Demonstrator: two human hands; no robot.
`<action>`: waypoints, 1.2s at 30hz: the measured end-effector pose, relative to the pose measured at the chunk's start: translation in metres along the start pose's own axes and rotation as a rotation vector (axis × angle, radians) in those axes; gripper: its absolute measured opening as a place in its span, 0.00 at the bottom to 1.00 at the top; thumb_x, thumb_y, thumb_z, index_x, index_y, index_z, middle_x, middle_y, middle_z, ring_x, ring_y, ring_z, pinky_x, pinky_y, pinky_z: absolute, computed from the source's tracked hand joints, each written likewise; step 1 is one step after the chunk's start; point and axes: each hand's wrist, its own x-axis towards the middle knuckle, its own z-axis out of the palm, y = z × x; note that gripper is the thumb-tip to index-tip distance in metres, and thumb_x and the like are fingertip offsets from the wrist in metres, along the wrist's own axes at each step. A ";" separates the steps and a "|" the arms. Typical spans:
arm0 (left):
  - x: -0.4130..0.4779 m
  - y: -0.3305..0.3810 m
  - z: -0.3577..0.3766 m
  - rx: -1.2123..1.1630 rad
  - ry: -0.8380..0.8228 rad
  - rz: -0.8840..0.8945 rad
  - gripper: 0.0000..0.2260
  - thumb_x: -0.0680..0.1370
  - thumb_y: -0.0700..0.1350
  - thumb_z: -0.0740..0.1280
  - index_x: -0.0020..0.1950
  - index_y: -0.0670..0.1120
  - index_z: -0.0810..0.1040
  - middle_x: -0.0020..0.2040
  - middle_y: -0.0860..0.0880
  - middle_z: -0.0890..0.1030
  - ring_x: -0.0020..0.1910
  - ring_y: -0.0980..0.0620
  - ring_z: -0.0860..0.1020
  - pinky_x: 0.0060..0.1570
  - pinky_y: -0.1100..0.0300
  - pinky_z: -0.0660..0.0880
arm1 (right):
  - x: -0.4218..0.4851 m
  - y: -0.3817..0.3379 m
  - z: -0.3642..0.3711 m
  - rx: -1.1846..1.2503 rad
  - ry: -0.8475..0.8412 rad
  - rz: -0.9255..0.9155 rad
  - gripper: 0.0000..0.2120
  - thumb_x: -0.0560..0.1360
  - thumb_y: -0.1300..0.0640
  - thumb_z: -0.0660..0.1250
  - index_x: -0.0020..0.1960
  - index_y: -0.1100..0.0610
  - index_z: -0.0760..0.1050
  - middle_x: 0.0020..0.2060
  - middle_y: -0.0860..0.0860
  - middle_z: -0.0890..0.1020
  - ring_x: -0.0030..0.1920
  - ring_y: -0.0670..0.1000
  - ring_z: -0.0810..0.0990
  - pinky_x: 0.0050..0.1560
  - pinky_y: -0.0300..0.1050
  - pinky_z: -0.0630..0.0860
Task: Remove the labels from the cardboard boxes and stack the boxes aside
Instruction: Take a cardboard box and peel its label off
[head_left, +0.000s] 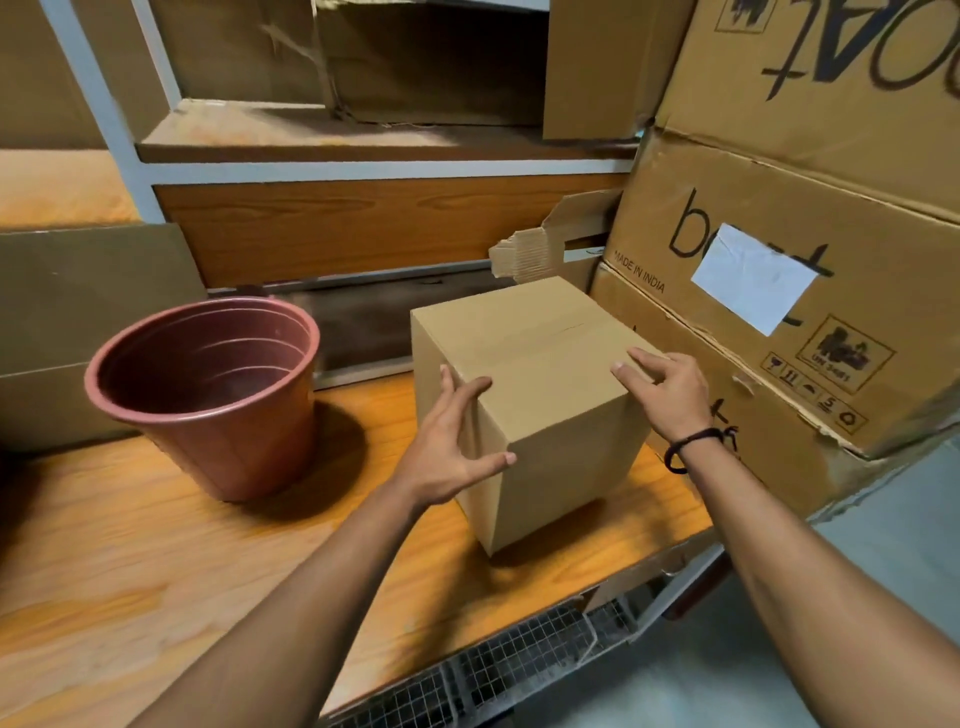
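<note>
**Both hands on the small box, neither one clamped**

My left hand (449, 441) is spread flat against the near corner of the small cardboard box (545, 353), fingers on its left face and thumb lying across the front face. My right hand (667, 389) rests on the top by the right edge, fingers laid out over the flap seam. So both hands are apart and pressing, not curled round anything. The box stands upright on the wooden table (156, 545), near its right end and just beside the big cartons.

What could go wrong? I'm only bracing the box with flat hands, so if I lift it like this it could slide out and drop off the table's near edge. If I swing it left, it could clip the plastic pot (208, 415). I see no label on the three faces shown, so one on a hidden side could get missed. The white label (753, 278) on the middle carton (883, 291) looks creased and may tear into scraps when peeled.

The count:
- two hands
- one small box
- one pot
- one label
- three big cartons stacked at right
- one torn cardboard scrap (535, 249) behind
</note>
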 end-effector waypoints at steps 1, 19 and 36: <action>0.015 0.001 0.006 0.009 -0.024 -0.002 0.42 0.64 0.69 0.71 0.74 0.64 0.58 0.80 0.47 0.42 0.79 0.47 0.48 0.74 0.42 0.60 | 0.010 0.008 -0.002 -0.014 -0.004 0.011 0.22 0.73 0.43 0.70 0.63 0.54 0.79 0.60 0.56 0.79 0.65 0.54 0.69 0.58 0.42 0.64; 0.126 0.008 0.071 0.139 0.068 -0.062 0.42 0.73 0.64 0.69 0.79 0.60 0.46 0.80 0.46 0.38 0.78 0.43 0.54 0.71 0.44 0.61 | 0.111 0.042 0.013 -0.539 -0.137 -0.235 0.27 0.78 0.34 0.53 0.73 0.43 0.66 0.76 0.56 0.61 0.75 0.60 0.56 0.73 0.62 0.56; 0.143 0.015 0.080 0.213 0.029 -0.130 0.33 0.77 0.55 0.68 0.77 0.62 0.55 0.80 0.49 0.41 0.76 0.42 0.59 0.70 0.43 0.67 | 0.119 0.056 0.025 -0.609 -0.316 -0.336 0.26 0.79 0.35 0.48 0.75 0.40 0.60 0.76 0.53 0.62 0.76 0.57 0.56 0.75 0.62 0.48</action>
